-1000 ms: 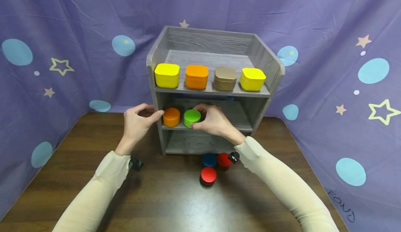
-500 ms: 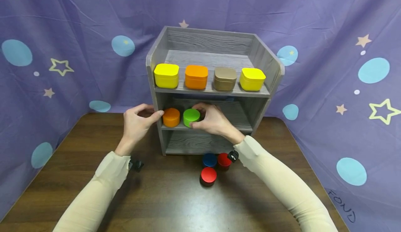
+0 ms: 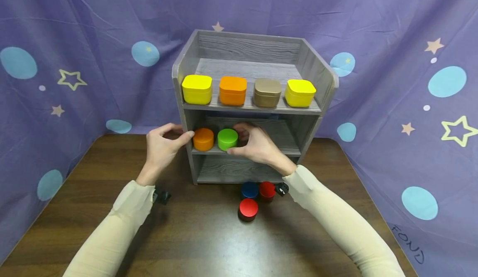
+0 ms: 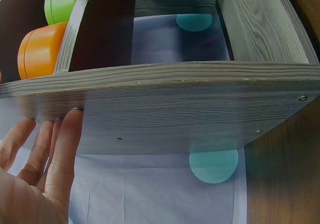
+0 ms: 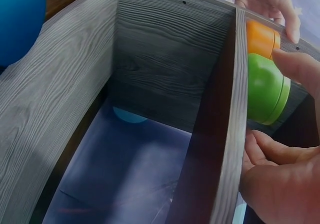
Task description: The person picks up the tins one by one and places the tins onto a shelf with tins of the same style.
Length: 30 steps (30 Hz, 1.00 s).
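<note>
While the purple star-print backdrop [image 3: 74, 32] fills the upper half of the head view, a dark wooden table [image 3: 201, 243] takes the lower half. A grey wooden shelf unit [image 3: 254, 52] stands at frame centre. Its top shelf carries four square tins in a row: yellow tin [image 3: 196, 89], orange tin [image 3: 232, 90], tan tin [image 3: 267, 92], second yellow tin [image 3: 300, 93].

On the middle shelf, left end, an orange round tin [image 3: 203, 139] sits just beside a green round tin [image 3: 228, 138].

Right hand [image 3: 257, 146]: fingers curl loosely about the green round tin. The right wrist view shows a fingertip at the tin's side and the thumb below the shelf edge; whether they actually grip it cannot be told.

Left hand [image 3: 162, 146]: thumb lies along the shelf unit's left wall. The left wrist view adds what the head view hides, straight fingers [image 4: 65, 149] pressed flat on the wall's outer face, holding nothing.

On the table at lower centre, near the shelf's foot: blue round tin [image 3: 249, 189], red round tin [image 3: 267, 189], second red round tin [image 3: 248, 209].
</note>
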Available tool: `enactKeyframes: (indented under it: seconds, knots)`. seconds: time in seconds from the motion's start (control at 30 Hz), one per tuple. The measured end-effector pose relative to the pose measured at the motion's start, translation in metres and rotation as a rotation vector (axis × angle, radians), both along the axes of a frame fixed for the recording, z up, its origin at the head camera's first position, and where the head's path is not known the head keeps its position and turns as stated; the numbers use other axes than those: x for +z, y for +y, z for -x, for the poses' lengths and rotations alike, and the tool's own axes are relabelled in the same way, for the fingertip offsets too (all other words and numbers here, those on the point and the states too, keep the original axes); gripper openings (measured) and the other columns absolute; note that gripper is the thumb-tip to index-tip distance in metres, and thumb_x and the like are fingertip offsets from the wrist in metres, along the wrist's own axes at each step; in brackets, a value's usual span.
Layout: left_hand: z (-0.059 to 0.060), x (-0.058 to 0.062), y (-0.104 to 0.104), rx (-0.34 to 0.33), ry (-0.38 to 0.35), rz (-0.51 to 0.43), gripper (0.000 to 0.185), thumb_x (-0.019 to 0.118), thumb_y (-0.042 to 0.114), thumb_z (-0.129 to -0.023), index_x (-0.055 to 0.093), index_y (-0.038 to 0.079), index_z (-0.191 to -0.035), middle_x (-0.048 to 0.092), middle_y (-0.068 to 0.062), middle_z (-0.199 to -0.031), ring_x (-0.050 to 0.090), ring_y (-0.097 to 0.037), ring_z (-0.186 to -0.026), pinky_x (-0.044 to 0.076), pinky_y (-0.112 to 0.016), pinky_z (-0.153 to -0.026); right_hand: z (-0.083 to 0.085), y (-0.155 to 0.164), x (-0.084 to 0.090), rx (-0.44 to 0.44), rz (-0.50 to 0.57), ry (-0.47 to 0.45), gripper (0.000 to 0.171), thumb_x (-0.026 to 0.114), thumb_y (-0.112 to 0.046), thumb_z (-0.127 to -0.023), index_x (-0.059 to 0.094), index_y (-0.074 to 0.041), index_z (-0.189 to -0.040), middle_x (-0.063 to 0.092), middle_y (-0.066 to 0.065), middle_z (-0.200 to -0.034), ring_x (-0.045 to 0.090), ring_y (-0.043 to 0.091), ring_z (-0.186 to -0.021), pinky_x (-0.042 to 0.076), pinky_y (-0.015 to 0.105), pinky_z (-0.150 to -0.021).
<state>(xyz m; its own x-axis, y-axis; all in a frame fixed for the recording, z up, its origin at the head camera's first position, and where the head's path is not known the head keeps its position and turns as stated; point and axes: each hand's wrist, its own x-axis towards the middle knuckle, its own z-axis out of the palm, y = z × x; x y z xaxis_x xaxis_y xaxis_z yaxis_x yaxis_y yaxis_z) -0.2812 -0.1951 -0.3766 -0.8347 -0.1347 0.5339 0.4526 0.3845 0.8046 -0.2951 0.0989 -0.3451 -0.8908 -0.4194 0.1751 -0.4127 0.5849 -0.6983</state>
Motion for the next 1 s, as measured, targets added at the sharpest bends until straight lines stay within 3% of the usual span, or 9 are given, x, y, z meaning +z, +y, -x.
enactKeyframes:
  seconds: [0.3,1.0]
  knots:
    - [0.0,-0.001,0.0,0.007,-0.002,0.002,0.024,0.091,0.014,-0.084,0.082,-0.005,-0.096,0.068,0.033,-0.079,0.063,0.002,-0.074,0.051,-0.012,-0.068,-0.01,0.014,-0.001,-0.051,-0.013,0.015,0.074,0.091,-0.03,-0.087,0.061,-0.001,-0.148,0.074,0.017,-0.137,0.073,0.032,-0.123,0.058,0.047,-0.111]
    - [-0.001,0.002,-0.001,-0.004,-0.008,0.001,0.022,0.091,0.014,-0.085,0.083,-0.003,-0.098,0.069,0.031,-0.081,0.063,0.0,-0.074,0.05,-0.014,-0.066,-0.037,0.054,-0.01,-0.049,0.133,0.059,0.069,0.092,-0.015,-0.084,0.063,0.006,-0.142,0.075,0.021,-0.133,0.074,0.034,-0.117,0.06,0.051,-0.108]
